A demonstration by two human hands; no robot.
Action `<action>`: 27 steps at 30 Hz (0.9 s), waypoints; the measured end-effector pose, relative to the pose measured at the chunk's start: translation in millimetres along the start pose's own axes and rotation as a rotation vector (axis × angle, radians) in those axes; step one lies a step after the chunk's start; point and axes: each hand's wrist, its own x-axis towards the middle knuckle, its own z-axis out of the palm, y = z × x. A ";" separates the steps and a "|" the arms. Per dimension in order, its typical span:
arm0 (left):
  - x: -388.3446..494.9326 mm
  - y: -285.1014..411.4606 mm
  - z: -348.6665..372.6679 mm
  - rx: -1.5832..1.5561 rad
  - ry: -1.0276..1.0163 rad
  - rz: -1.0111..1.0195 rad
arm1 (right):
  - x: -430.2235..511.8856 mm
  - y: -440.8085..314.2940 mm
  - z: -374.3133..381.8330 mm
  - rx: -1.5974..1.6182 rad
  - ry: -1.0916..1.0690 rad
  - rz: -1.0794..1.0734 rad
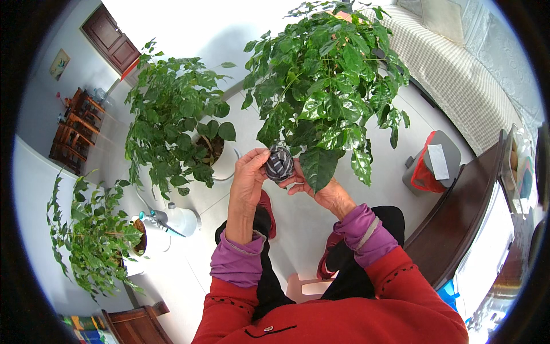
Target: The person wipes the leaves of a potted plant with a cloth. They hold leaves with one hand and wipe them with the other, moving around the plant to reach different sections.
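Between my hands is a bunched dark-and-white striped cloth (280, 164), just below the leaves of a large potted plant (318, 86). My left hand (250, 165) pinches the cloth's left side between thumb and fingers. From the right, my right hand (320, 189) touches the cloth's lower edge with its fingertips, partly hidden behind a broad hanging leaf (319, 167). Whether that hand also grips the leaf cannot be made out. The large plant's pot is hidden by foliage.
A second plant (172, 112) in a white pot (225, 165) and a smaller plant (94, 232) stand left. Near them is a pressure sprayer (182, 219). Rightward are a lidded bin (434, 159) with a red liner, a dark wooden table (451, 215) and a covered sofa (455, 77).
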 end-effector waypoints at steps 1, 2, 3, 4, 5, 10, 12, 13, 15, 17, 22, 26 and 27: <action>-0.2 -0.3 0.1 0.018 0.013 0.017 | 0.4 0.2 0.2 0.034 -0.024 0.008; -0.4 -0.3 0.2 0.034 0.017 0.019 | 1.0 0.1 0.9 0.061 -0.033 0.025; -0.5 -0.5 0.6 0.050 0.022 0.021 | 1.2 -0.2 1.8 0.070 -0.053 0.023; -0.7 -0.5 0.9 0.067 0.027 0.022 | 1.1 -0.6 2.9 0.072 -0.056 0.030; -0.9 -0.8 1.3 0.103 0.025 0.026 | 1.0 -1.1 4.2 0.073 -0.036 0.050; -1.9 -3.8 3.0 0.249 0.016 0.055 | -2.2 -2.8 8.7 -0.067 -0.010 -0.036; -1.8 -4.0 2.7 0.258 0.024 0.042 | -2.7 -2.3 7.5 -0.094 0.000 -0.072; -1.6 -3.8 2.4 0.263 0.023 0.038 | -2.9 -2.4 5.8 -0.082 -0.010 -0.086; -1.7 -2.8 1.9 0.278 0.040 0.038 | -3.2 -1.6 2.3 -0.038 -0.030 -0.116; -1.8 -1.7 1.8 0.272 0.049 0.037 | -3.6 -0.1 -0.6 0.025 -0.052 -0.142; -3.4 0.3 1.6 0.231 0.041 0.037 | -1.5 -0.1 -2.5 0.038 -0.044 -0.121; -4.0 -1.3 5.1 0.258 0.031 0.110 | -2.8 3.0 -4.2 -0.054 0.009 -0.135; -3.6 -2.4 7.7 0.305 0.013 0.162 | -3.6 4.9 -6.0 -0.097 0.040 -0.149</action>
